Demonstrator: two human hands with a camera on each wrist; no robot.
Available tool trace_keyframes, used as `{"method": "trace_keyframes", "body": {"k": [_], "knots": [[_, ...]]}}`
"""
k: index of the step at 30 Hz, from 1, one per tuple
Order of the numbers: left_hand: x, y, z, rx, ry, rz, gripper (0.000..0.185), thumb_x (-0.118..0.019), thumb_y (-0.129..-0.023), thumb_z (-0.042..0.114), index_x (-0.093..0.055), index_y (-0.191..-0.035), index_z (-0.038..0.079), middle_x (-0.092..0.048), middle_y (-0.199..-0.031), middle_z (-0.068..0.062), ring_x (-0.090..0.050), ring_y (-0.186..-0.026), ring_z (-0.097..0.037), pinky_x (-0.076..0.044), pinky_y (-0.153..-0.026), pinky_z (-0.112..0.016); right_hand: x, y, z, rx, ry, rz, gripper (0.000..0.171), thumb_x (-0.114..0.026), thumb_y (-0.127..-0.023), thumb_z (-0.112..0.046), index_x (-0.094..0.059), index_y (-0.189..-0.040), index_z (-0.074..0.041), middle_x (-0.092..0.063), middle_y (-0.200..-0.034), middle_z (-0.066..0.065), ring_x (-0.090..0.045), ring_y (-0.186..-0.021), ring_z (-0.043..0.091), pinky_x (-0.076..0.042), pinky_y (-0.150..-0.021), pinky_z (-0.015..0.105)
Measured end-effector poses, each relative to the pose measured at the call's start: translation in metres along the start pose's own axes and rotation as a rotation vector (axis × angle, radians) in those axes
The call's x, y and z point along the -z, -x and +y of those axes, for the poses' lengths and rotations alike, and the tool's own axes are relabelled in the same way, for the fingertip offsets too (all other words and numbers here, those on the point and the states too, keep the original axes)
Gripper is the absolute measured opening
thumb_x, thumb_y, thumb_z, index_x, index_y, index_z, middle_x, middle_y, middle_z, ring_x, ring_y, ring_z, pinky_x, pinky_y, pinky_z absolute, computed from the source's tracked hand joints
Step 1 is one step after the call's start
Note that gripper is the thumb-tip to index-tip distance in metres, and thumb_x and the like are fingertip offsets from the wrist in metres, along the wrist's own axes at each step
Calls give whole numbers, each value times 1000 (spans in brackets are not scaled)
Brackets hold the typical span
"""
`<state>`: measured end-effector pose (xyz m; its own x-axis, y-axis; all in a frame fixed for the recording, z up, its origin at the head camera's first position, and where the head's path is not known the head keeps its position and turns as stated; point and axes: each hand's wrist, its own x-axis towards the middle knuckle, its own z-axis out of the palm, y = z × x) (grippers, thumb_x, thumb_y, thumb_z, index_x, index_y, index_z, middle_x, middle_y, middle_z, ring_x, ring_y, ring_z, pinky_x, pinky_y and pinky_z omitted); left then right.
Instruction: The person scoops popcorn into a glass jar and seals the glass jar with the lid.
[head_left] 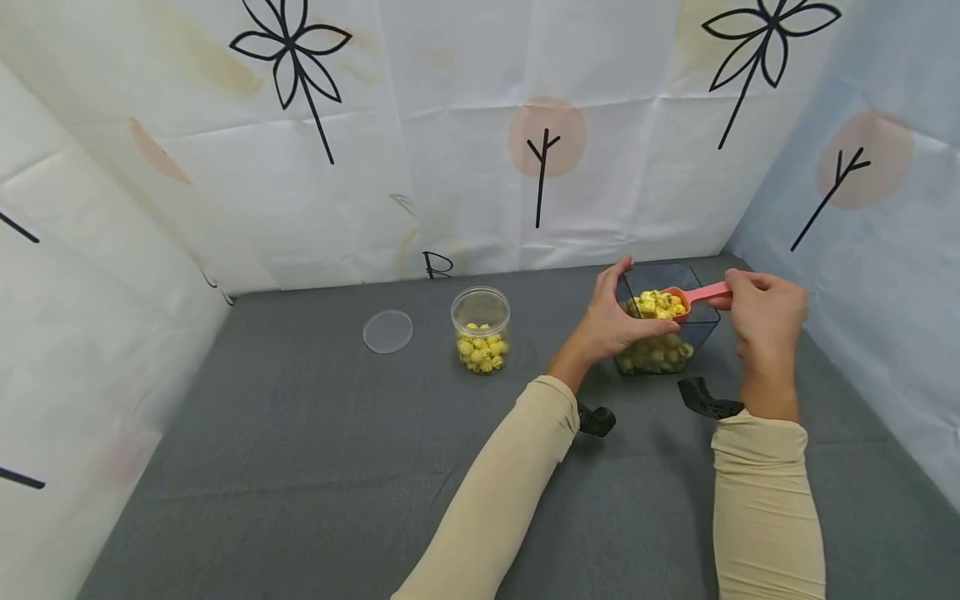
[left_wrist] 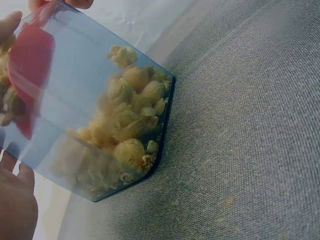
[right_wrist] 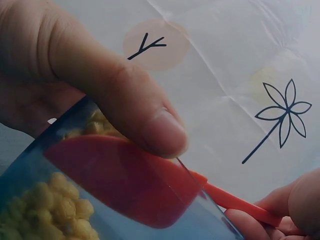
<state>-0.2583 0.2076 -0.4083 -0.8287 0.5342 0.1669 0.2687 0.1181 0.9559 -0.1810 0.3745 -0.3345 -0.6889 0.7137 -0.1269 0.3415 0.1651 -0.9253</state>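
The left hand (head_left: 611, 321) grips the near wall of a dark, see-through square plastic tub (head_left: 693, 329) of yellow popcorn standing on the grey cloth-covered counter (head_left: 300, 467), thumb curled over its rim. The right hand (head_left: 765, 321) pinches the handle of a red plastic scoop (head_left: 693, 296), heaped with popcorn, over the tub's mouth. The tub's left side is hidden behind the left hand. Left of it stand a round clear jar (head_left: 480, 329), partly filled, and its clear lid (head_left: 387, 331), apart.
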Motion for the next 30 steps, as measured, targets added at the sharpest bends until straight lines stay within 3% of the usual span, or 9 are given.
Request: {"method": "trace_keyframes", "body": {"k": [7, 11, 17, 24, 27, 30], "knots": [[0, -1, -1, 6, 19, -13, 108, -89, -79, 31, -20, -161, 41, -25, -164, 9, -41, -144, -20, -47, -111, -32, 3, -3, 2, -72, -147, 0, 53, -59, -101, -37, -58, -144, -6, -65, -54, -18, -47, -38, 7, -25, -36, 26], [1, -1, -1, 13, 14, -15, 107, -89, -80, 31, -20, -160, 42, -25, -164, 9, -39, -144, -16, -45, -112, -33, 3, -5, 4, -92, -178, 21, 53, -60, -101, -38, -59, -144, -8, -65, -54, -18, -50, -46, 5, -25, -37, 26], [1, -2, -1, 8, 16, -12, 108, -89, -79, 31, -20, -161, 40, -26, -164, 9, -37, -147, -19, -42, -116, -39, 3, -8, 4, -108, -230, 19, 52, -63, -100, -36, -60, -143, -8, -67, -58, -18, -59, -51, 1, -38, -45, 19], [1, -2, -2, -2, 20, -16, 108, -90, -78, 31, -20, -161, 41, -26, -164, 10, -38, -145, -14, -46, -111, -31, 2, -10, 8, -105, -274, -8, 53, -67, -98, -33, -60, -142, -4, -67, -58, -16, -64, -50, -1, -45, -51, 15], [2, -2, -3, -4, 13, -17, 109, -90, -78, 32, -19, -161, 41, -26, -164, 10, -37, -145, -12, -46, -112, -32, 2, -11, 9, -116, -265, -15, 42, -69, -97, -35, -68, -133, -12, -68, -58, -16, -65, -51, -1, -45, -53, 15], [2, -2, -3, -2, 8, -16, 109, -90, -78, 33, -19, -161, 42, -26, -164, 11, -36, -146, -12, -44, -114, -35, 4, -12, 9, -124, -269, -26, 20, -71, -96, -35, -76, -109, -22, -69, -59, -16, -66, -53, -2, -44, -54, 16]]}}
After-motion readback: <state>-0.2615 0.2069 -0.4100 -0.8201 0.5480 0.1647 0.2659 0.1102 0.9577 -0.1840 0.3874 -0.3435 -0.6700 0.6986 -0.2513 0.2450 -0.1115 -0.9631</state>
